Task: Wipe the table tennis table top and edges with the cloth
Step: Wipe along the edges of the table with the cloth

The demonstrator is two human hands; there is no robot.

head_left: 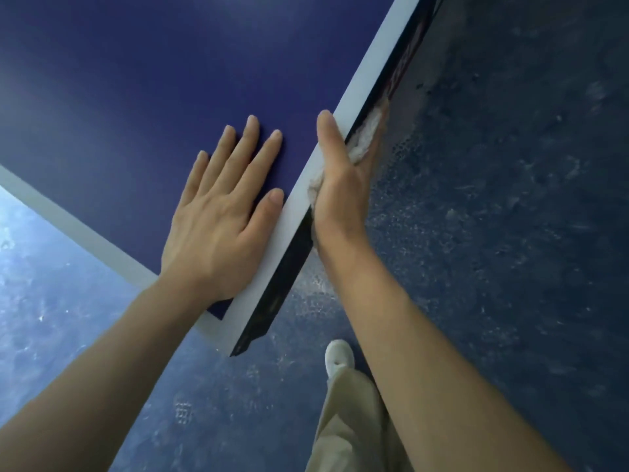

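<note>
Wiping the side edge of the table near its corner.

The dark blue, white-bordered flat tabletop fills the upper left, over a mottled blue floor. The left hand lies flat, fingers straight and spread, on the blue surface beside the white line, likely to brace the body. The right hand presses the crumpled off-white cloth against the table's dark side edge, thumb on the white border above, so the cloth stays clamped to the rim.
</note>
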